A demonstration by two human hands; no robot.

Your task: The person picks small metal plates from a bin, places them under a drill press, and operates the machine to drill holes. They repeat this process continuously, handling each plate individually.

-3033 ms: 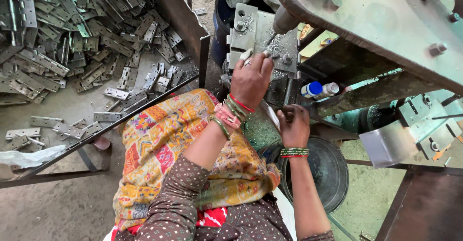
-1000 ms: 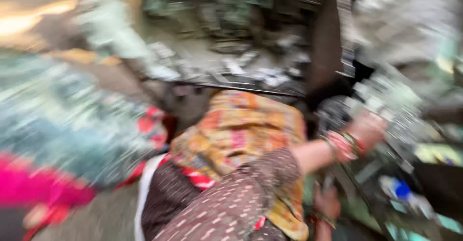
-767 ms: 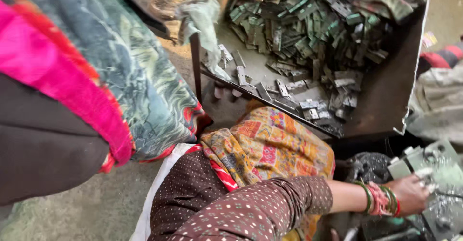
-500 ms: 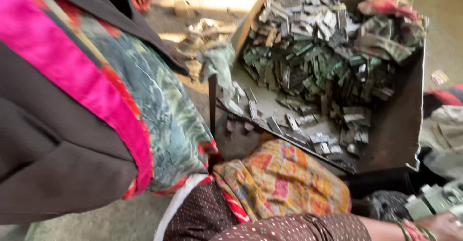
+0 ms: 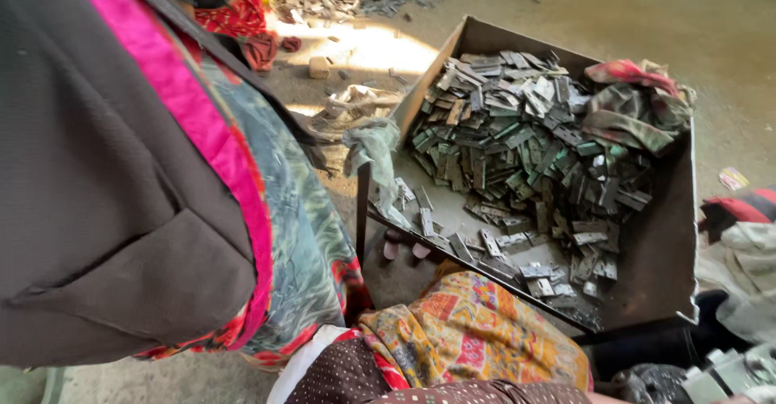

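Here, both hands out of view.

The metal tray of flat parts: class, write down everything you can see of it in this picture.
The metal tray is a shallow, dark, rust-brown box with low upright walls, open on the near side. It stands raised above the dusty floor. A heap of small flat grey metal pieces fills its far half and thins out toward the near edge. Crumpled rags lie in its far right corner, and a pale cloth hangs over its left wall. No hand touches it.
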